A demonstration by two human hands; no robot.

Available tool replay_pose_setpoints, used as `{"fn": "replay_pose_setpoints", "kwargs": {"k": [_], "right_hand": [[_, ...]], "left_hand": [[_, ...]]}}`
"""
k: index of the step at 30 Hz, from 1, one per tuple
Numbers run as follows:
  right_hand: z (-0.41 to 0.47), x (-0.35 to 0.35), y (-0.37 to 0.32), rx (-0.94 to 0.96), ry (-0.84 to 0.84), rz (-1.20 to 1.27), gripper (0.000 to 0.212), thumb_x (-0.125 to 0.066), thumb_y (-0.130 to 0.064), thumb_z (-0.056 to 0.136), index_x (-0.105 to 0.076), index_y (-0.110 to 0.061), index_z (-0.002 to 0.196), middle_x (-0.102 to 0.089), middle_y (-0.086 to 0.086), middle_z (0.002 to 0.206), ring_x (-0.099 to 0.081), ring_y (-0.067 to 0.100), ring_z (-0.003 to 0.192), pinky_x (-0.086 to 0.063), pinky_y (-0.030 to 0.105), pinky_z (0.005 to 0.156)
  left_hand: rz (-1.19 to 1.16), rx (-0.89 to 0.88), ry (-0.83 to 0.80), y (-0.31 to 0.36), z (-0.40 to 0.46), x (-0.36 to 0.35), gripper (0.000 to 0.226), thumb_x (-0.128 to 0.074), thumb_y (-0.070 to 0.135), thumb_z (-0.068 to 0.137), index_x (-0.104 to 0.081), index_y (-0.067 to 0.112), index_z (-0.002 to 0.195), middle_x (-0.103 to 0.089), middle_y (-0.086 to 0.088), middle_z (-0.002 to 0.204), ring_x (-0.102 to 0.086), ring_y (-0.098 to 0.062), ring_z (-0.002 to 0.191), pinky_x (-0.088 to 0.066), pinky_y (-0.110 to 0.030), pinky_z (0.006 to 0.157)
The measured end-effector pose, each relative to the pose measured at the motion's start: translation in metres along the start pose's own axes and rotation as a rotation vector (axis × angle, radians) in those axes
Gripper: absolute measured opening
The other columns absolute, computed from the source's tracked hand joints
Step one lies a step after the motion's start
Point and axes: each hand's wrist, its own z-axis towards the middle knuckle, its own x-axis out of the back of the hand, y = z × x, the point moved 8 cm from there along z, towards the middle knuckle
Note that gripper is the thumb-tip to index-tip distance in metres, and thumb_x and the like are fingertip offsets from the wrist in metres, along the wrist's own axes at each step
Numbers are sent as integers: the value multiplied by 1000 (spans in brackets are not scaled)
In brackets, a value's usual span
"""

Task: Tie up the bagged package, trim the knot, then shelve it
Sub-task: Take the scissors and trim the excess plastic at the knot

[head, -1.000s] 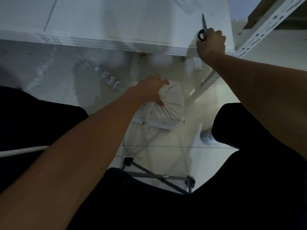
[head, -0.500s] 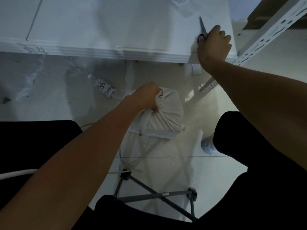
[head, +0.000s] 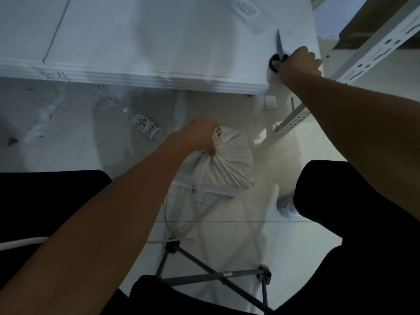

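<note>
Left hand [head: 198,136] clenched on knotted neck of soft white fabric-like bagged package [head: 223,164], best lifted there; right hand [head: 297,61] grasping black-handled scissors [head: 278,53] on white table [head: 147,42].

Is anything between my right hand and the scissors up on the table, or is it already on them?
Nothing visible is in the way. The right hand is already on the black handles of the scissors, which lie at the table corner, blades pointing away. The left hand grips the bagged package by its neck.
</note>
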Motion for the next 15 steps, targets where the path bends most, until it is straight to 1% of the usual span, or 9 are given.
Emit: {"fn": "replay_pose_setpoints", "kwargs": {"k": [2,4,6,7,9,11,13,15], "right_hand": [[3,3,-2,-15,-102,38,71,-76,-48,80,-47,-8,132,-56,11,135,-53,31,126,-46,39,101],[1,7,-6,6,-168,49,70,-80,-42,78,-49,-4,129,-61,12,129,-61,29,117,-51,34,94],[-5,9,-8,26,-184,65,65,-80,-39,78,-52,-3,125,-64,11,124,-64,28,112,-52,32,89],[-12,8,-8,36,-181,65,64,-80,-39,78,-53,-2,124,-64,12,123,-64,29,111,-52,33,89],[-28,4,-8,57,-158,72,63,-79,-41,77,-56,-1,120,-66,14,121,-66,30,109,-54,35,91],[-46,-1,-6,80,-144,112,60,-79,-44,75,-61,-1,112,-69,16,115,-67,32,104,-55,39,91],[-68,-5,-4,124,-144,164,53,-78,-43,77,-64,0,104,-70,17,107,-68,32,99,-55,37,83],[-92,-10,-3,155,-167,243,44,-75,-42,79,-65,-1,93,-68,18,94,-66,28,89,-48,32,68]], "left_hand": [[-26,11,39,-1,-3,5,47,-90,18,60,-73,15,104,-70,-7,108,-65,-25,98,-45,-24,76],[-52,9,82,0,-6,10,43,-89,17,60,-74,15,100,-72,-8,103,-67,-24,94,-44,-24,73],[-72,-4,119,2,-11,16,38,-88,14,59,-76,13,95,-74,-8,97,-69,-25,87,-50,-26,72],[-75,-11,129,2,-14,18,36,-88,13,60,-76,13,94,-74,-9,97,-69,-25,87,-51,-27,74],[-87,-17,137,2,-19,19,32,-87,12,62,-76,11,92,-73,-9,96,-69,-26,87,-54,-30,77],[-109,-23,139,1,-24,17,26,-85,9,64,-76,7,88,-73,-9,89,-69,-26,84,-56,-32,77],[-132,-22,163,-3,-28,17,23,-85,9,64,-75,10,85,-70,-5,85,-69,-25,84,-54,-31,78],[-146,-19,210,-7,-31,18,29,-86,13,64,-75,14,91,-71,-6,93,-68,-27,93,-50,-29,82]]}}
